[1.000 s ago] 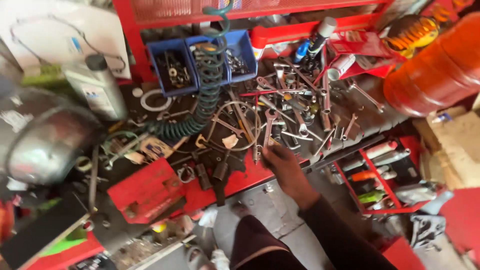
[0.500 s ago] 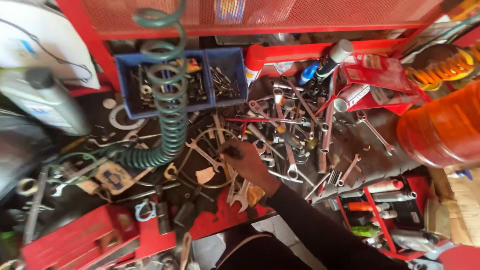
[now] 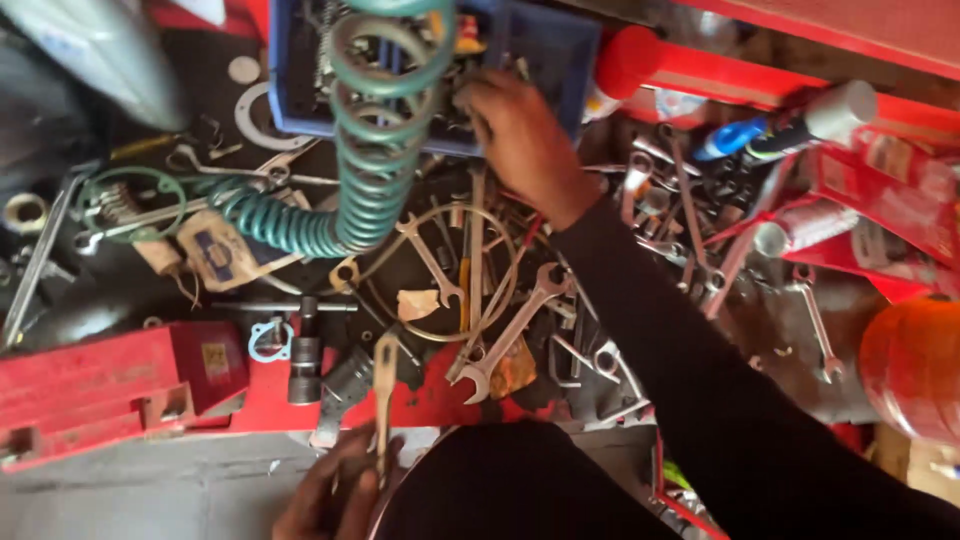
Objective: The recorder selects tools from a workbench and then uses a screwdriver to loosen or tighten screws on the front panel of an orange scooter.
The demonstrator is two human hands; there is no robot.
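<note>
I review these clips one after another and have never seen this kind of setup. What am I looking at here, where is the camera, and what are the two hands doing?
There is no machine: a person wears one camera on the head, looking down at their own bare hands over a cluttered red workbench. The right hand, in a dark sleeve, reaches into a blue plastic parts bin at the far edge; whether it grips anything cannot be told. The left hand, near the bottom edge, holds a slim metal wrench. A coiled green air hose hangs across the view. Loose steel open-ended spanners, a thin wire ring and an orange round container lie around.
</note>
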